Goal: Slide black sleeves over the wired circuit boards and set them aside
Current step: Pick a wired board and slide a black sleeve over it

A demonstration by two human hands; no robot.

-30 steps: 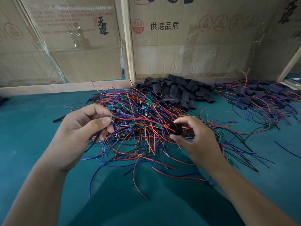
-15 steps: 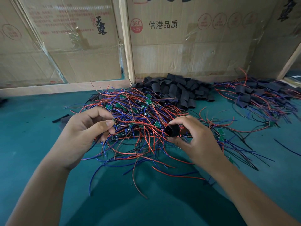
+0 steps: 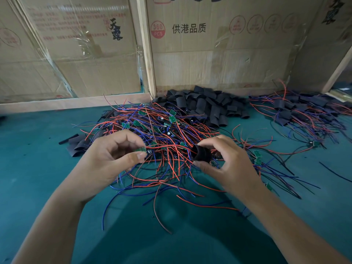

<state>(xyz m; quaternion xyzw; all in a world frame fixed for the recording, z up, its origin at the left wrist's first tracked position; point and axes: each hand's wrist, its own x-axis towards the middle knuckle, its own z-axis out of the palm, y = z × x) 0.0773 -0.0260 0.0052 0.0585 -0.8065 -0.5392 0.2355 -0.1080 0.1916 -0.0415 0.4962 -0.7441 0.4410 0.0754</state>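
My left hand (image 3: pixel 110 159) pinches a small green circuit board (image 3: pixel 141 150) between thumb and forefinger, its red and blue wires trailing into the tangle. My right hand (image 3: pixel 226 164) pinches a black sleeve (image 3: pixel 202 154), squeezed open with its mouth facing left toward the board. A short gap separates board and sleeve. Beneath both hands lies a heap of wired boards (image 3: pixel 163 130) with red, blue and black leads.
A pile of loose black sleeves (image 3: pixel 207 107) lies at the back by the cardboard wall (image 3: pixel 219 60). Sleeved boards with wires (image 3: pixel 301 113) lie at the right. A few flat sleeves (image 3: pixel 78 143) rest left of the heap on the green mat (image 3: pixel 38 178).
My left hand has lifted a green board out of the tangle and turned it toward the sleeve. My right hand has shifted the sleeve slightly left, its mouth now open toward the board.
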